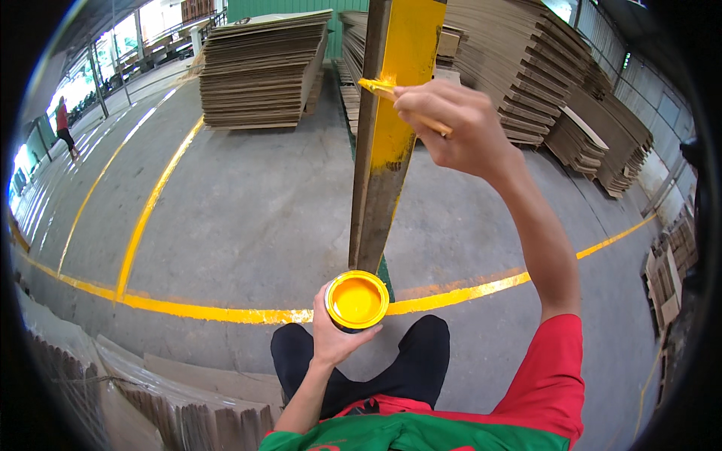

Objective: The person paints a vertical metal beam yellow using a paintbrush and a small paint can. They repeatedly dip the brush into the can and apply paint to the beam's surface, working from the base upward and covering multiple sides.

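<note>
My right hand (457,124) is closed round the handle of a paintbrush (426,120). Its yellow-coated bristles touch the steel post (366,177) near the edge of a painted face. Yellow paint covers the upper part of that face, while a lower stretch is bare, dark metal with rough paint edges. Below, in front of my knees, my left hand (335,336) wraps round the side of an open paint can (356,301). Yellow paint fills much of the can, and its rim is smeared yellow too.
Stacks of flat cardboard (259,71) stand beyond the post on the left, with more cardboard piles (519,68) on the right. A yellow floor line (203,310) crosses behind the can. Plastic-wrapped bundles (150,391) lie at lower left. Far left, a person (63,124) is on foot.
</note>
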Demonstrator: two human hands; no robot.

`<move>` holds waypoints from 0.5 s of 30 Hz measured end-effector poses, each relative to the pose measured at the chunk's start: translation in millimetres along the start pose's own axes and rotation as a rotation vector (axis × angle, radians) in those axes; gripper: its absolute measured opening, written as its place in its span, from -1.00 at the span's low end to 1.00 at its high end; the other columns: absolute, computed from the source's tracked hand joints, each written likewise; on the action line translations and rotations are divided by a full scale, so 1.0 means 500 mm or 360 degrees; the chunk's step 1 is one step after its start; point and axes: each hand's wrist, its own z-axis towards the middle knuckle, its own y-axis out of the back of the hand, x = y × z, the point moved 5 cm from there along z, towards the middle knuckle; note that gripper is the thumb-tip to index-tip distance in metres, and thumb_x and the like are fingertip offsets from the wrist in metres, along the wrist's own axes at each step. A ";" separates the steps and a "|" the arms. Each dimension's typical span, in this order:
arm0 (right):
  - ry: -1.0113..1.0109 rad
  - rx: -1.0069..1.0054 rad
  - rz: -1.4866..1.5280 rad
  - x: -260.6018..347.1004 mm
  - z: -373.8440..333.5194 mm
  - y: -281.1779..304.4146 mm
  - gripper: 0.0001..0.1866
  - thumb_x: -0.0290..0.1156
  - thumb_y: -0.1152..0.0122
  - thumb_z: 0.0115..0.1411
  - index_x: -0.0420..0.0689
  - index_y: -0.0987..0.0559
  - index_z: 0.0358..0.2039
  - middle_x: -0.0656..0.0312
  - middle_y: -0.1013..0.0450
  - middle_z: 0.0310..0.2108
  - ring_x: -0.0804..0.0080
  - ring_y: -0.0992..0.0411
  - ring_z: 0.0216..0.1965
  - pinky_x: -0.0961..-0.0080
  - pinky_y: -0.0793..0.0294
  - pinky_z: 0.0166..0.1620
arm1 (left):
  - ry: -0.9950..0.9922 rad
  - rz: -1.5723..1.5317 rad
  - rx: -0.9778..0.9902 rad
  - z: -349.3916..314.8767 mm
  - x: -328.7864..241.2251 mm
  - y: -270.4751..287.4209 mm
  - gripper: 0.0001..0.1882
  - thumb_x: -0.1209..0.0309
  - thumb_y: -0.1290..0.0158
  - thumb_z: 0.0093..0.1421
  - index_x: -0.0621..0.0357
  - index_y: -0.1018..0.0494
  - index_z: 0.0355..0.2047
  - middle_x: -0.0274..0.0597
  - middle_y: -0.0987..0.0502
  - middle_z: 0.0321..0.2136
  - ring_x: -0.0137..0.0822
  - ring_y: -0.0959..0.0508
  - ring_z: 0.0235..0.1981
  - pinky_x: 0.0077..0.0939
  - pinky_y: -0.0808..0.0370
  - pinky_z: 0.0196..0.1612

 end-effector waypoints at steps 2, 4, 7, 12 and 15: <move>0.0018 -0.0137 -0.0058 -0.012 0.026 0.034 -0.82 -0.61 -0.44 0.13 -0.15 -0.69 -0.24 0.17 -0.69 -0.17 0.23 -0.68 -0.17 0.40 -0.69 -0.16 | -0.0039 0.0048 -0.0006 0.001 -0.002 0.002 0.13 0.30 -0.62 -0.23 0.26 -0.20 0.30 -0.01 -0.43 0.16 -0.10 -0.46 0.22 -0.22 -0.36 0.32; 0.0126 -0.0305 -0.0229 -0.028 0.056 0.057 -0.83 -0.61 -0.42 0.14 -0.15 -0.68 -0.24 0.18 -0.69 -0.17 0.22 -0.68 -0.17 0.43 -0.69 -0.16 | -0.0037 0.0062 -0.0006 0.001 -0.003 0.001 0.13 0.30 -0.62 -0.23 0.26 -0.20 0.30 -0.01 -0.43 0.16 -0.09 -0.46 0.22 -0.22 -0.35 0.32; 0.0250 -0.0294 -0.0341 -0.027 0.069 0.036 -0.84 -0.59 -0.40 0.16 -0.12 -0.69 -0.24 0.20 -0.70 -0.16 0.24 -0.67 -0.18 0.44 -0.70 -0.13 | -0.0041 0.0063 -0.0007 0.002 -0.007 -0.002 0.13 0.30 -0.62 -0.22 0.26 -0.20 0.30 -0.01 -0.43 0.16 -0.09 -0.45 0.22 -0.22 -0.35 0.33; 0.0199 -0.0124 -0.0179 -0.011 0.037 0.007 -0.74 -0.58 -0.40 0.15 -0.05 -0.66 -0.15 0.23 -0.69 -0.14 0.29 -0.65 -0.16 0.43 -0.70 -0.14 | -0.0014 -0.0033 0.0014 0.001 -0.010 -0.004 0.12 0.30 -0.62 -0.22 0.26 -0.21 0.30 -0.01 -0.43 0.16 -0.08 -0.45 0.23 -0.22 -0.35 0.33; 0.0260 -0.0268 -0.0251 -0.028 0.048 0.031 -0.69 -0.58 -0.40 0.14 -0.04 -0.63 -0.09 0.24 -0.68 -0.15 0.30 -0.64 -0.14 0.43 -0.69 -0.12 | -0.0069 0.0060 0.0010 -0.002 -0.013 -0.004 0.11 0.30 -0.62 -0.22 0.26 -0.22 0.29 -0.01 -0.43 0.16 -0.09 -0.46 0.23 -0.23 -0.36 0.33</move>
